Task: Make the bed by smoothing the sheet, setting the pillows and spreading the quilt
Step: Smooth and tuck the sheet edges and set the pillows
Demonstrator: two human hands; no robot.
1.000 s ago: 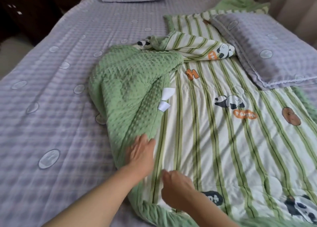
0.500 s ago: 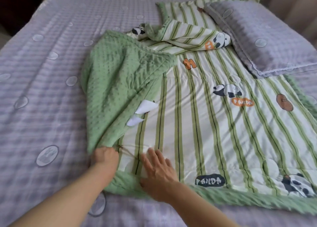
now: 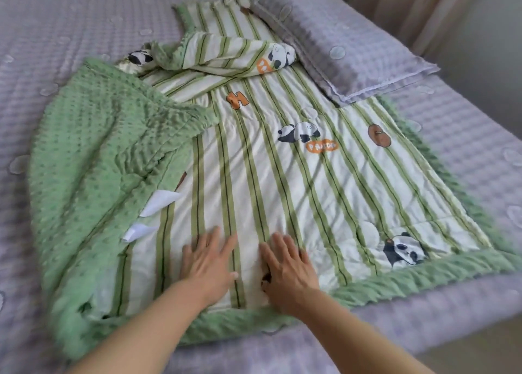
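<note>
Neither hand grips anything: the left hand point(image 3: 209, 263) and right hand point(image 3: 288, 266) lie flat, fingers spread, side by side on the quilt point(image 3: 282, 181) near its close edge. Beyond them the quilt runs under the pillow point(image 3: 339, 46); left of them its green underside is folded over, on the sheet point(image 3: 466, 153).

The striped face of the quilt point(image 3: 282, 198) lies open ahead of both flat palms up to a rolled fold point(image 3: 231, 56), with the folded-over green flap point(image 3: 101, 162) bulking at left, a pillow point(image 3: 339, 46) overlapping its far right corner, and bare sheet point(image 3: 466, 153) free on either side.
</note>
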